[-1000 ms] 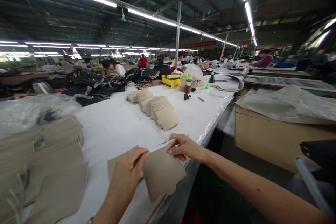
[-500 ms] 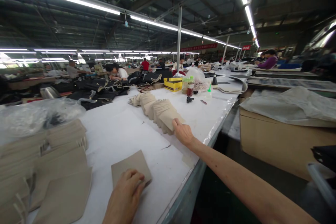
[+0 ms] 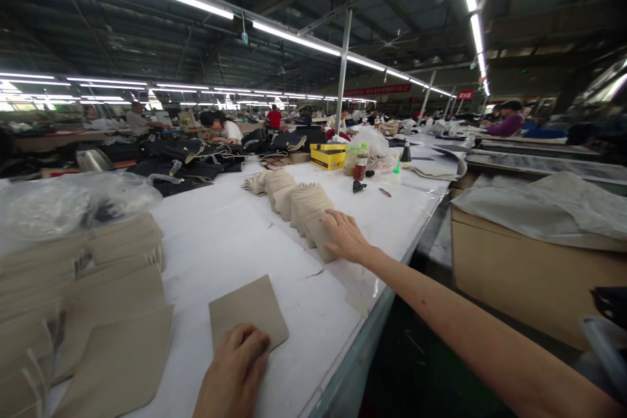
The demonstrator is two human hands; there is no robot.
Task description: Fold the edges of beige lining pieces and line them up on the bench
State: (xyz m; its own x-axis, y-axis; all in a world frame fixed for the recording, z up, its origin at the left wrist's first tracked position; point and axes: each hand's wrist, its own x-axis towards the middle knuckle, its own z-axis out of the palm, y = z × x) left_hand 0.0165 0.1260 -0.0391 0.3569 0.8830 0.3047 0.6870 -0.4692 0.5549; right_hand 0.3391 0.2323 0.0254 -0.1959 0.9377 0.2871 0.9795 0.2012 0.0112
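Observation:
A flat beige piece (image 3: 252, 307), leather-like with rounded corners, lies on the white tabletop. My left hand (image 3: 235, 366) rests over its near edge with the fingers curled together; what they hold, if anything, is hidden. Farther forward, similar beige pieces (image 3: 304, 199) form a fanned, overlapping row. On the nearest piece of that row lies my right hand (image 3: 347, 238), its fingers stretched out and somewhat apart.
Stacks of larger beige pieces (image 3: 117, 353) fill the left side, with clear plastic wrap (image 3: 73, 206) behind. Farther off stand a yellow box (image 3: 327, 157) and a jar (image 3: 360, 166). A large carton (image 3: 519, 261) is beyond the table's right edge. Other people sit in the background.
My right hand has gone from pinching the row's nearest piece to lying on it with stretched fingers; that piece sits slightly lower. The piece by my left hand now lies flatter.

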